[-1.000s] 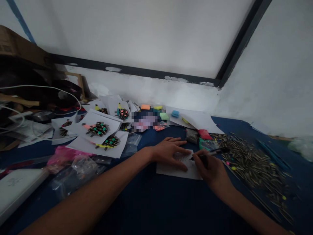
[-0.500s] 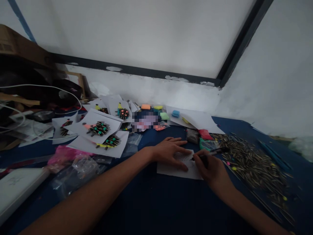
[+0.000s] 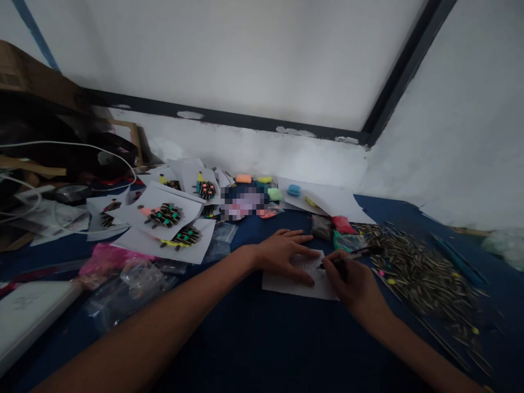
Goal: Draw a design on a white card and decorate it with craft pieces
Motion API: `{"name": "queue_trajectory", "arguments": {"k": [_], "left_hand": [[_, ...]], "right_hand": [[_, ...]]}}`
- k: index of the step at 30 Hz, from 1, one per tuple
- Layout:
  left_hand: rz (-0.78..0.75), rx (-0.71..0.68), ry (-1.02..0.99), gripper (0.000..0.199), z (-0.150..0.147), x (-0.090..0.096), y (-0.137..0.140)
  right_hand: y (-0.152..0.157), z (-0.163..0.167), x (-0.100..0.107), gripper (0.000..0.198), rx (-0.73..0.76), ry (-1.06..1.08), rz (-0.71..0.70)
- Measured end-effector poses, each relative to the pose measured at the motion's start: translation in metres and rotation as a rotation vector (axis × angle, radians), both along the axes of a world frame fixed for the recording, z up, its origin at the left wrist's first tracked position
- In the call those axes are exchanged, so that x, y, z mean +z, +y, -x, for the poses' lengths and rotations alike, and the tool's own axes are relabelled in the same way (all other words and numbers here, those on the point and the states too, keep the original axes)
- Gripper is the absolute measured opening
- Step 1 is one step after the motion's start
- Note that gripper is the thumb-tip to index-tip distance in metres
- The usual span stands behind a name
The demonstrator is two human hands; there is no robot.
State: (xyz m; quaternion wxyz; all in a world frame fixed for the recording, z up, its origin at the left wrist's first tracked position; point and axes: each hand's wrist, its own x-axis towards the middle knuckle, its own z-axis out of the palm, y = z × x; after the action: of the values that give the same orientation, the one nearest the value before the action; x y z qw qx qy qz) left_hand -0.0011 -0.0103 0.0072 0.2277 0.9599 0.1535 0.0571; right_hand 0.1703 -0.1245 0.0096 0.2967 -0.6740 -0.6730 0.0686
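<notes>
The white paper sheet (image 3: 321,288) lies on the blue desk (image 3: 262,338) under the left hand (image 3: 284,254), spread flat and gripping nothing, while the right hand (image 3: 354,284) curls closed around a pen (image 3: 362,252), tip at the faint marks. Marking the sheet looks like the step in hand — another stroke would call for firm paper and a steady tip. Striped seeds (image 3: 426,278) heap rightward; seed hedgehogs (image 3: 166,215) lie on papers (image 3: 192,255) leftward.
</notes>
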Motion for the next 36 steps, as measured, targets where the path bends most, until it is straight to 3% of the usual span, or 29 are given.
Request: {"name": "queue_trajectory", "arguments": {"k": [36], "left_hand": [[0.015,-0.002,-0.003,0.071,0.0007,0.0013,-0.0004]], "right_hand": [[-0.001,-0.0029,-0.0053,0.027,0.053,0.066,0.048]]}}
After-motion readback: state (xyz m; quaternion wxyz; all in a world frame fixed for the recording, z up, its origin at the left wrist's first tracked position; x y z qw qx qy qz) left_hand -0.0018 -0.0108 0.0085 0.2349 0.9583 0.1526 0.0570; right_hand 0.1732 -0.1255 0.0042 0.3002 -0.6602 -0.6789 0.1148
